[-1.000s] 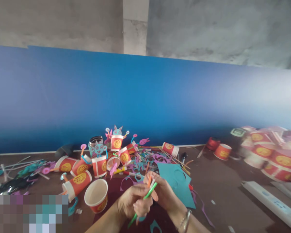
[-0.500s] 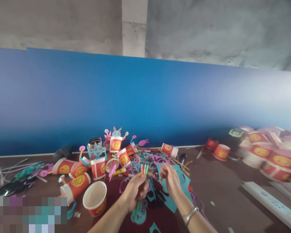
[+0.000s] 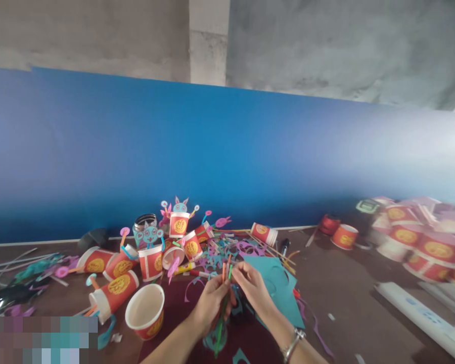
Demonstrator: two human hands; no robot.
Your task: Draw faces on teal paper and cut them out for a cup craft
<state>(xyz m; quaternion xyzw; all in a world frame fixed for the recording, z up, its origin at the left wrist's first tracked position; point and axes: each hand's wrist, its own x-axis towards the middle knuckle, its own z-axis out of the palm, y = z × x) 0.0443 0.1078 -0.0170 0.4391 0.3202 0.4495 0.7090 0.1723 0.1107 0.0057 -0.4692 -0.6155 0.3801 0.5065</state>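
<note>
My left hand [image 3: 212, 299] is wrapped round a few thin coloured straws. A green straw [image 3: 219, 337] runs down out of it, and orange and green tips stick up above the thumb. My right hand [image 3: 251, 283] has its fingers pinched at the upper end of the green straw, close against the left hand. Underneath both hands lies a blue paper cut-out face [image 3: 215, 339], partly covered. A sheet of blue paper with cut holes [image 3: 284, 280] lies beside the right wrist. Left of the left hand, a white-lined paper cup [image 3: 145, 309] stands upright.
Red paper cups [image 3: 117, 286] with straw arms and paper faces crowd the left side. Coloured scraps [image 3: 216, 255] are heaped behind the hands. A pile of red cups [image 3: 438, 247] stands at the right, near a white power strip [image 3: 413, 308]. A blue partition [image 3: 227, 167] rises behind.
My right hand has moved left from over the blue sheet to the tips of the straws, its fingers closing there. My left hand still holds the straws.
</note>
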